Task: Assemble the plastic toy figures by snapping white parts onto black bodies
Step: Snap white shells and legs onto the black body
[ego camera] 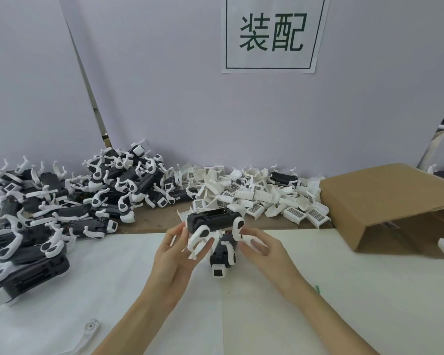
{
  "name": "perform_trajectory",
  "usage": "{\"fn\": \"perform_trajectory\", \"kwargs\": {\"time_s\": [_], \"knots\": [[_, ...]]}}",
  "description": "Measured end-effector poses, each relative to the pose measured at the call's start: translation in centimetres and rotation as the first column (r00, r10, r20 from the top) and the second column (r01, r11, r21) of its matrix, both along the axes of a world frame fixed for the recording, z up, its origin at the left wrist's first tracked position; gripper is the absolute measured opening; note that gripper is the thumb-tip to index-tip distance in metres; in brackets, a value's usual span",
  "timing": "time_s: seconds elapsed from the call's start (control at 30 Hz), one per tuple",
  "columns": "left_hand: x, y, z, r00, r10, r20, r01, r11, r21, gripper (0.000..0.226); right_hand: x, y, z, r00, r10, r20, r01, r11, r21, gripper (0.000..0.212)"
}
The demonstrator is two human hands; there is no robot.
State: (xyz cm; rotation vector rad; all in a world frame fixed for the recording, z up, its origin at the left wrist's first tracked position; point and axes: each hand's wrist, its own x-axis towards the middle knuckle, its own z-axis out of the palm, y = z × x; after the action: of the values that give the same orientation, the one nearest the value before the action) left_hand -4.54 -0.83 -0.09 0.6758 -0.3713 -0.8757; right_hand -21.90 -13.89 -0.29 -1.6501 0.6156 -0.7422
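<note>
My two hands hold one toy figure (pixel 214 221) above the bench (pixel 318 290): left hand (pixel 176 254) pinches its white leg, right hand (pixel 260 248) grips the other end. One cardboard box (pixel 385 198) at 3 o'clock.

At the middle of the desk (pixel 318 290) a toy figure (pixel 215 226) is held up between the two hands: the left hand (pixel 176 254) at its nine o'clock, the right hand (pixel 264 248) at its three. A heap of assembled figures (pixel 69 201) lies at ten o'clock. A pile of loose parts (pixel 256 198) sits at twelve, against the wall (pixel 164 98). A cardboard box (pixel 395 201) lies on its side at two o'clock. A sign (pixel 273 33) hangs on the wall above the parts. One loose part (pixel 89 331) lies at seven o'clock.
</note>
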Motion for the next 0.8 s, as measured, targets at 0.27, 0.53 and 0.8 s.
{"fn": "perform_trajectory", "kwargs": {"time_s": [0.27,0.53,0.8], "knots": [[-2.2,0.3,0.8,0.980,-0.037,0.196,0.012,0.992,0.127,0.036,-1.4,-0.3,2.0,0.931,0.332,0.153,-0.350,0.930,0.113,0.048],[-3.4,1.0,1.1,0.970,0.146,0.193,-0.196,0.942,0.271,0.015,-1.6,0.3,3.2,0.936,0.277,0.219,-0.336,0.889,0.311,0.044],[-3.6,0.9,1.7,0.945,0.000,0.326,-0.101,0.951,0.293,0.038,-1.6,1.0,4.3,0.969,0.110,0.220,-0.174,0.939,0.296,0.038]]}}
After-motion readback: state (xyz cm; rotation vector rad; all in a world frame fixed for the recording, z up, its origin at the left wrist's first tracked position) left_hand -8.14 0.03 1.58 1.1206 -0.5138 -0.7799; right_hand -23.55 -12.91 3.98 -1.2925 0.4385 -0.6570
